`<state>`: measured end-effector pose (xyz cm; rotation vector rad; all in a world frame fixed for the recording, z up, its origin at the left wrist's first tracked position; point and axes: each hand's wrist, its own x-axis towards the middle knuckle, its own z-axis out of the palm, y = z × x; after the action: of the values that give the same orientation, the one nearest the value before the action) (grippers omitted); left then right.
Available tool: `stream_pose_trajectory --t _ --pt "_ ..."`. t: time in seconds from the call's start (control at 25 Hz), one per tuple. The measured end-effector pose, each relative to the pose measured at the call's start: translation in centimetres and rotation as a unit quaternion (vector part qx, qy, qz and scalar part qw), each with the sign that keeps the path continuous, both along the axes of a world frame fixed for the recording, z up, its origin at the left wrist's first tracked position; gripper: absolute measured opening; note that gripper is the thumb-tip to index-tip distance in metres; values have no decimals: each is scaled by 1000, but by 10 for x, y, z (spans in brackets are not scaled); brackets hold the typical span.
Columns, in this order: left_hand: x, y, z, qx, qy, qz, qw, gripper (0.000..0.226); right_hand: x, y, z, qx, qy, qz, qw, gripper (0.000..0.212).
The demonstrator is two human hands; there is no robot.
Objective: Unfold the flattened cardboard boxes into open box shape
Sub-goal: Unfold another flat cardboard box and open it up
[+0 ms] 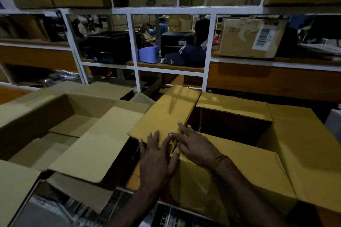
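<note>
While your left hand and right hand rest flat-fingered on the left flap of the opened brown cardboard box at five o'clock, press it outward along its crease.

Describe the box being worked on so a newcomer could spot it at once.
Below the white shelving rack, two open cardboard boxes sit side by side. It is the right-hand box, under both hands, left hand and right hand. Unlike its neighbour, its inside is dark.

A dark cap beside a blue container on the white shelf rack
</note>
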<state>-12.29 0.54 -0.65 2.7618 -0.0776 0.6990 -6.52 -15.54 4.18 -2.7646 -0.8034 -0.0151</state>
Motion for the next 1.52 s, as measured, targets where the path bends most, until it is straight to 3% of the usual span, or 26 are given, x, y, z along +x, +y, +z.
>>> stream_pose_trajectory --t 0.12,0.32,0.52,0.72,0.84,1.04,1.16,1.32,1.52 --pt "1 0 -3 -136 65 -58 987 62 4 2 -4 3 44 0 999 40" --pt "2 4 -1 -202 33 -108 973 43 4 5 2 21 48 -20 998 31" --pt "16 12 14 -85 69 -114 987 40 6 -1 -3 63 52 -119 989 38" --pt "35 8 40 -10 179 -195 964 45 8 -42 2 9 94 -304 948 56" --pt "45 4 48 -10 193 -234 953 57 -4 -50 16 28 29 -333 942 55" --pt "61 -6 71 -112 163 -333 922 87 -25 -45 50 89 -107 -322 937 60" --pt "59 -14 91 -76 120 -356 924 87 -42 -42 64 98 -190 -306 928 60" --pt "44 -14 122 -87 17 -340 936 71 -67 -45 80 79 -252 -267 927 51" --pt "2 -6 150 -116 20 -342 932 30 -124 -71 101 144 -284 -236 918 36"
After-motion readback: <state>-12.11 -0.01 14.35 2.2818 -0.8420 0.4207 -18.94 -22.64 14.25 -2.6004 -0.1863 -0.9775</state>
